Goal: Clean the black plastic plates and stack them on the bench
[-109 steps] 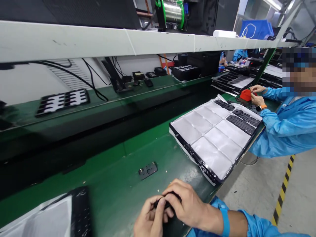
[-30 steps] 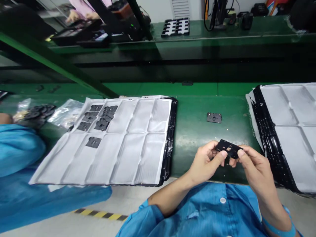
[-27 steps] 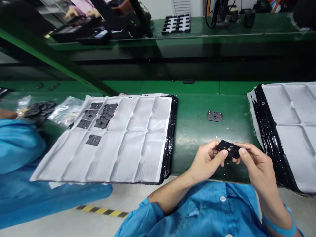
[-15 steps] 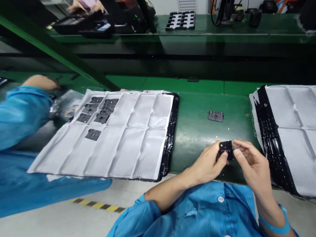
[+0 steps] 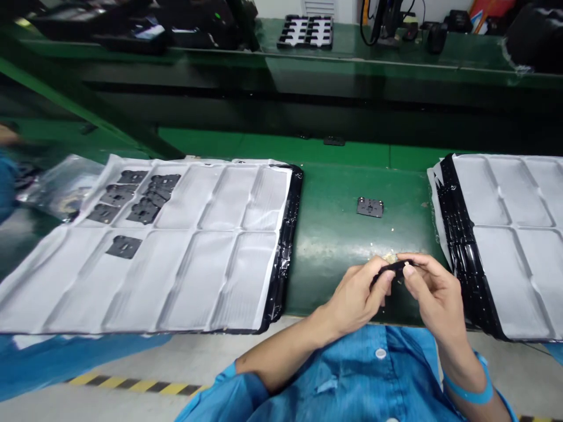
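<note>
A thin black plate (image 5: 393,268) is held nearly edge-on to me above the green bench. My left hand (image 5: 358,293) grips its left end between thumb and fingers. My right hand (image 5: 437,296) pinches at its right end, the index finger along the far side and the thumb on the near side; a tiny pale bit shows by the thumb tip. Just behind the plate lies a small heap of yellowish bits (image 5: 389,258), partly hidden by my hands. Farther back, a flat black plate with slots and holes (image 5: 370,207) rests on the bench.
To the left, a white-lined tray (image 5: 220,252) carries several black plates (image 5: 124,247). Another white-lined tray (image 5: 512,258) stands at right. A clear plastic bag (image 5: 65,187) sits beyond the left tray. A co-worker's blue sleeve (image 5: 5,181) shows at the far left.
The black plate has turned from showing its broad face to nearly edge-on, and my right fingers now close on its end. The view has shifted right; the co-worker's arm has mostly left it.
</note>
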The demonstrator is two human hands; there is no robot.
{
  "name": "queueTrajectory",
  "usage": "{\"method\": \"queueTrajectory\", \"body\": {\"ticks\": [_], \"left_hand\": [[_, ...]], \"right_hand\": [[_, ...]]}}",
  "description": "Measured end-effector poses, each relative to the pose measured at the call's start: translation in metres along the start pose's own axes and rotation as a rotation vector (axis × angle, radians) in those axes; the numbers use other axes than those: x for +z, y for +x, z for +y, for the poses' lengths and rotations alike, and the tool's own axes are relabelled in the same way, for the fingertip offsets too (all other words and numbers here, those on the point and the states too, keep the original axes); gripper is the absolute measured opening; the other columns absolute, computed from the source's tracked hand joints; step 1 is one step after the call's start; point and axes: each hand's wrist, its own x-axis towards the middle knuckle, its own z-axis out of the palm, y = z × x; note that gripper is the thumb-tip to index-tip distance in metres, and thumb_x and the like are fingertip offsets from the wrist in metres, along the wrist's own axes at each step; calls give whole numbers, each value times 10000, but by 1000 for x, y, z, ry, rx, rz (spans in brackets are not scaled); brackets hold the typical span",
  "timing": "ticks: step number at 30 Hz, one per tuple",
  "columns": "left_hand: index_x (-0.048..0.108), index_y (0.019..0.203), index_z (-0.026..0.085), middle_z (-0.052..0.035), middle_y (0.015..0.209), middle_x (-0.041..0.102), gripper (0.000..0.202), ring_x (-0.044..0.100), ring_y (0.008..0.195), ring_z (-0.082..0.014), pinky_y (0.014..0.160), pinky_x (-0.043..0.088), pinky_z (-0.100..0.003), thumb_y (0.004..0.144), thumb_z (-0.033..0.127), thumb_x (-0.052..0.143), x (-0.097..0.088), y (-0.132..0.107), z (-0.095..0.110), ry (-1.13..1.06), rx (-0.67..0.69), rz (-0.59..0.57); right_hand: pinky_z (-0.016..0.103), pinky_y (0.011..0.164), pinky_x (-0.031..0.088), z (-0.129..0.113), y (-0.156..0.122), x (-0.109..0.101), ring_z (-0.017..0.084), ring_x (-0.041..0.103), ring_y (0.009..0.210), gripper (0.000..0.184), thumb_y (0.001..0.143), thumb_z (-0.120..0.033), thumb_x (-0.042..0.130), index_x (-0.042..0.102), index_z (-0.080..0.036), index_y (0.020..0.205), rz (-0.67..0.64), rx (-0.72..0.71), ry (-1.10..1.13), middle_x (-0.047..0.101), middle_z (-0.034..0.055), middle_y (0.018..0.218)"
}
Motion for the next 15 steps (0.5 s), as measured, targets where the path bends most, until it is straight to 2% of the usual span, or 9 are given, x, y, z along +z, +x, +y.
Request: {"method": "queueTrajectory", "body": {"ticks": [5,15], "left_hand": [[539,1006,230,46,718,524,154,472,585,-133,621,352,-275,1105,290,437,-7,0,8,265,78,-15],[493,982,241,63,685,463,159,419,561,-135,596,280,-295,1110,292,415,-7,-2,6,305,37,-51]], "right_hand": [[243,542,475,-1,2,-1,118,553,582,185,995,-346,722,825,-212,920,5,-82,-12,729,34,832],[258,555,458,6,6,4,138,558,598,205,985,-302,678,813,-220,852,26,-129,-61,721,26,798]]}}
